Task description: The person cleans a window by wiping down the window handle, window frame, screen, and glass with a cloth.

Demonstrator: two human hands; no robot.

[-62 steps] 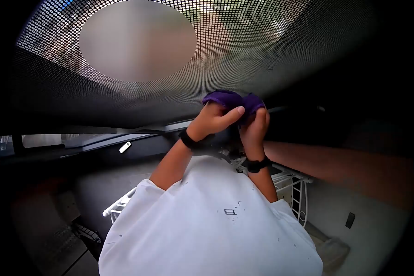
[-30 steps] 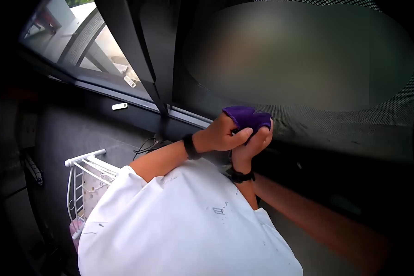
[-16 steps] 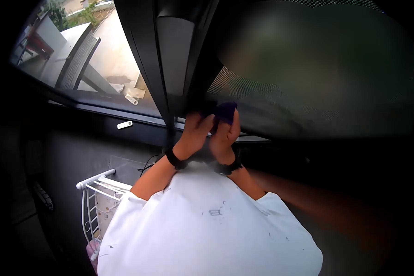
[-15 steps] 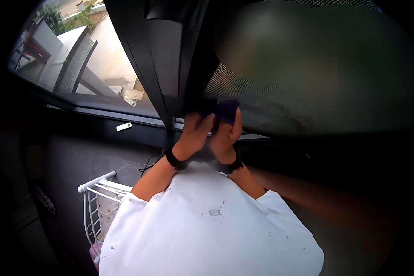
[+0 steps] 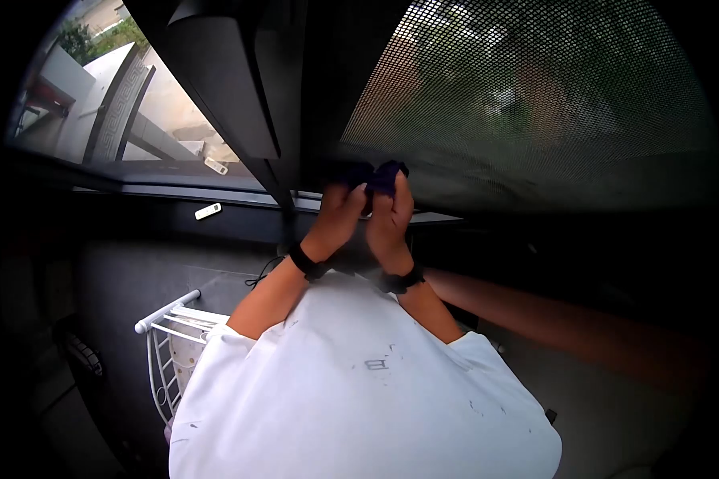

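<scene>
Both of my hands are together in front of the dark window frame, with a dark purple cloth (image 5: 386, 175) bunched between them. My left hand (image 5: 337, 222) has its fingers closed around the cloth's darker left side, and its thumb points up at the middle. My right hand (image 5: 391, 225) grips the right side, fingers curled over the fabric. A black band circles each wrist. Much of the cloth's left part merges with the dark frame behind it, so its edge is hard to make out.
Beyond my right hand spreads a mesh screen (image 5: 535, 96). The dark window post (image 5: 224, 72) leans at the left, beside a glass pane. A white remote (image 5: 208, 211) rests on the dark sill. Below left stands a white metal rack (image 5: 168, 319); a brown band (image 5: 535, 319) runs at the right.
The cloth has become more bunched between my hands, and its raised corner at the right is lower. My view has shifted slightly, with the window post now further left and the mesh sharper.
</scene>
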